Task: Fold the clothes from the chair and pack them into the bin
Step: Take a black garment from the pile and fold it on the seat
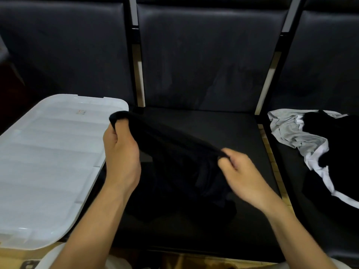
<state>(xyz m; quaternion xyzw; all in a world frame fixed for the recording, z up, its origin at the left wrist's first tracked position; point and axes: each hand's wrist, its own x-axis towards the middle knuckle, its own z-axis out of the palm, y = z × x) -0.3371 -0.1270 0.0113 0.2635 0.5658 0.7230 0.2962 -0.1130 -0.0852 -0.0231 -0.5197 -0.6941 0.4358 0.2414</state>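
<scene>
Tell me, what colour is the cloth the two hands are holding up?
Black. The head view shows the cloth stretched between the left hand and right hand.

A waiting area, by the look of it. Beyond the fingers [114, 125] runs a row of joined dark padded seats [206, 61]. Metal frame posts [138, 80] divide their backs.

Both hands, left [121, 152] and right [240, 171], pinch a black garment [174, 152] stretched above the chair seat [233, 129].

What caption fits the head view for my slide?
Both hands, left hand and right hand, hold a black garment over the chair seat, beside the lidded bin.
</scene>
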